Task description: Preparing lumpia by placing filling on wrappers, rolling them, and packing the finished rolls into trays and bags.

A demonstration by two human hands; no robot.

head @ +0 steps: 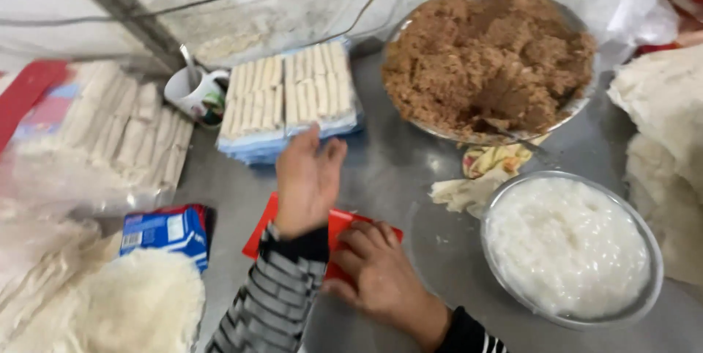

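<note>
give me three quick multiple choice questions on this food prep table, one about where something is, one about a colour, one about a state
1. Where does the white cup stand?
A. left of the tray of rolls
B. inside the bowl of white paste
C. under the right hand

2. What colour is the flat sheet under the hands?
A. green
B. red
C. black

3. How is the left hand?
A. closed in a fist around a spoon
B. open, fingers stretched toward the rolls
C. dipped in the brown filling

Answers:
1. A, the cup sits just left of the tray of rolls on the metal table.
2. B, red shows beside the right hand, which rests on it.
3. B, the fingers are spread and hold nothing; the bowl of brown filling and the bowl of white paste lie apart from it.
</note>
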